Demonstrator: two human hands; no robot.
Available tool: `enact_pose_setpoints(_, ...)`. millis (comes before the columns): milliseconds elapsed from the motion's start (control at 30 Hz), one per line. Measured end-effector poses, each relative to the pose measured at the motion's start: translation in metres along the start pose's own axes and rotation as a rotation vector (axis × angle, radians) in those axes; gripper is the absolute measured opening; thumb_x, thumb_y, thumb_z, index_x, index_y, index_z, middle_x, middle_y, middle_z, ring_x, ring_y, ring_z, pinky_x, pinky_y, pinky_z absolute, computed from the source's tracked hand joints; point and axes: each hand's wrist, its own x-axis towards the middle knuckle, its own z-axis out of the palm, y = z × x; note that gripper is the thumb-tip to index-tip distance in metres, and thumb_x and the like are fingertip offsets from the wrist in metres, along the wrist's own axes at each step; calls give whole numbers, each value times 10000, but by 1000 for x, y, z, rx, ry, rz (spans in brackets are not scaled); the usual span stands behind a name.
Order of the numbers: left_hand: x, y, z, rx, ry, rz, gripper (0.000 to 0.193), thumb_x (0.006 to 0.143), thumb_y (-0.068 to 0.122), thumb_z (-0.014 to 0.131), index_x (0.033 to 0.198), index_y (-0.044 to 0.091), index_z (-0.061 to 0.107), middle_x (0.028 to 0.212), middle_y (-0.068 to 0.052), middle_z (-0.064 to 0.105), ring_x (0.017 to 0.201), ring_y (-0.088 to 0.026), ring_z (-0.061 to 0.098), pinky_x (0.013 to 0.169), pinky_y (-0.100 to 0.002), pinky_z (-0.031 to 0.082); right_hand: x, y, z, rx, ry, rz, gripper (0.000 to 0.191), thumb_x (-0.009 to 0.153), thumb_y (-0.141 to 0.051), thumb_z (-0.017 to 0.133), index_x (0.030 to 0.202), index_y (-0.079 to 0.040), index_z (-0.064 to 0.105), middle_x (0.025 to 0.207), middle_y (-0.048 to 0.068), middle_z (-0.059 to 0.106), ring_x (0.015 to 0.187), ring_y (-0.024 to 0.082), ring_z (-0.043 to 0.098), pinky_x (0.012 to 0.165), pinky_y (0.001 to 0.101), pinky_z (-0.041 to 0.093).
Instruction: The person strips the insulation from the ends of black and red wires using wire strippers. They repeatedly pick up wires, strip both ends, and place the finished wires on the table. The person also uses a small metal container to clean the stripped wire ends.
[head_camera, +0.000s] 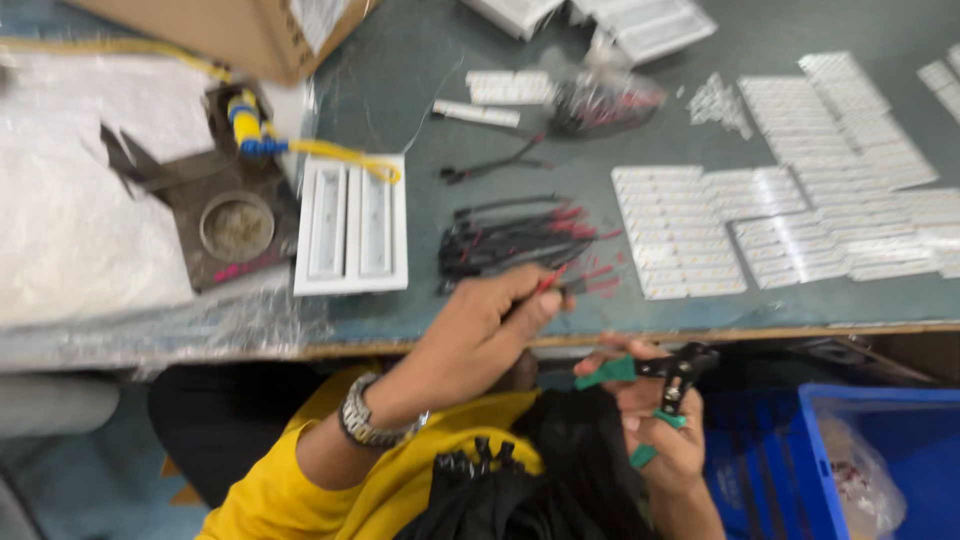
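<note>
The left hand (480, 335) sits at the near table edge, at about 6 o'clock from the wire pile (515, 240). Its fingers are pinched narrow on a red-and-black wire (556, 281) whose free end points toward 1 o'clock, back at the pile. A metal watch (368, 420) rings that wrist.

The right hand (660, 420) is below the table edge, at 4 o'clock from the left hand and near it. It is wrapped around green-handled pliers (665, 375); the black head of the tool lies at about 1 o'clock from the palm, and one green grip sticks out toward 9 o'clock, toward the left hand. Blur hides whether the tool's head touches the wire.

A bundle of black wires (490, 480) lies on the lap over the yellow shirt (300, 480), at 6 o'clock from both hands.

On the grey table (420, 80), a white double tray (352, 225) lies at 10 o'clock from the left hand. Just at its 9 o'clock is a brown stand (225, 215) with a round tin (237, 226), and a yellow cable (330, 152) runs over the tray's top. White strips (790, 190) in rows spread from 1 to 3 o'clock of the pile. A clear bag (600, 100) with red and black bits lies at 12 o'clock. A blue crate (770, 470) stands at 3 o'clock from the right hand, off the table.
</note>
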Motion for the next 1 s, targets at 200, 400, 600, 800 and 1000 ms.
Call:
enact_pose_setpoints(200, -80, -55, 37, -596, 40, -333, 214, 1025, 183, 632, 1049, -3, 735, 734, 53, 632, 657, -20, 550, 605, -217, 449, -19, 11, 18, -292, -130, 77, 612, 781, -5, 632, 1390, -39, 585, 1673, 254, 373, 1263, 396, 632, 1139, 543, 468)
enact_pose_setpoints(400, -121, -82, 48, -715, 241, -437, 178, 968, 159, 692, 1081, 32, 746, 662, 86, 548, 558, 7, 431, 501, -196, 332, -35, 39, 28, -338, -198, 113, 598, 807, 14, 640, 1400, -54, 591, 1663, 238, 407, 1227, 360, 645, 1138, 508, 470)
enact_pose_setpoints(600, -123, -84, 49, -722, 285, -404, 154, 977, 161, 708, 1030, 19, 736, 685, 80, 568, 574, 5, 451, 507, -195, 344, -46, 43, 29, -404, -231, 98, 605, 782, 60, 612, 1377, -42, 585, 1636, 230, 415, 1292, 380, 631, 1184, 542, 466)
enact_pose_setpoints(800, -118, -93, 56, -793, 349, -351, 114, 973, 132, 704, 998, 20, 710, 797, 52, 664, 682, -11, 565, 611, -196, 458, -46, 51, 29, -422, -277, 97, 647, 748, 95, 578, 1378, -48, 575, 1646, 213, 407, 1301, 376, 622, 1221, 547, 429)
enact_pose_setpoints(1000, -116, -98, 60, -746, 412, -327, 98, 970, 105, 723, 971, 7, 719, 847, 50, 688, 765, 0, 570, 673, -191, 477, -42, 55, 29, -391, -296, 121, 670, 738, 103, 577, 1387, -63, 578, 1669, 205, 392, 1306, 376, 625, 1202, 559, 456)
